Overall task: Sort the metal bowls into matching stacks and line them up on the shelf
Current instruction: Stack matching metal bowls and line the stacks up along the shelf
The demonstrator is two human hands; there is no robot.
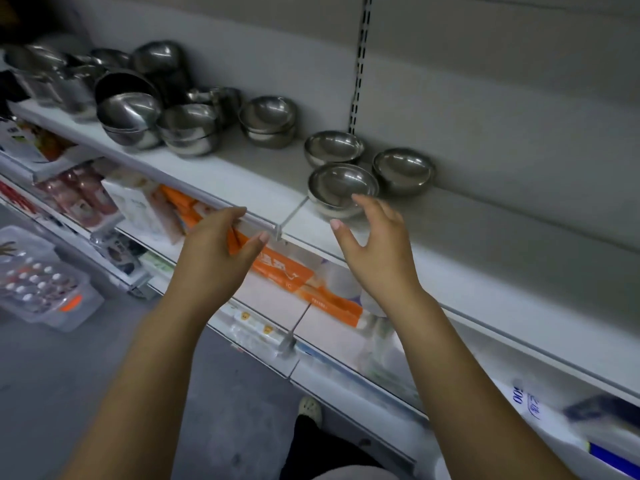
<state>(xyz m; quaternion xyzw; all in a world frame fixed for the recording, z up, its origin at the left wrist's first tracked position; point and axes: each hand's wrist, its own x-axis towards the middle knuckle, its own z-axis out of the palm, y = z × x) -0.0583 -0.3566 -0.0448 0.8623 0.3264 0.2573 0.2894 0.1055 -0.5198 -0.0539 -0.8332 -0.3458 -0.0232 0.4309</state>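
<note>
Shiny metal bowls stand along a white shelf [242, 174]. Three small stacks sit together at the right: a front stack [341, 188], a back stack [333, 147] and a right stack [403, 171]. Further left are a stack [268, 121], another [188, 131] and a bigger-bowl stack [129, 119]; more bowls and pots crowd the far left [69, 74]. My right hand [372, 242] is open, fingers apart, just in front of the front stack, fingertips near its rim. My left hand [221, 244] is open, held before the shelf's front edge, holding nothing.
The shelf's right part [502, 244] holds no goods. Lower shelves carry orange packets [280, 268], boxed goods [138, 206] and white packages [540, 410]. A clear plastic bin [38, 282] stands on the floor at left. My shoe [310, 408] shows below.
</note>
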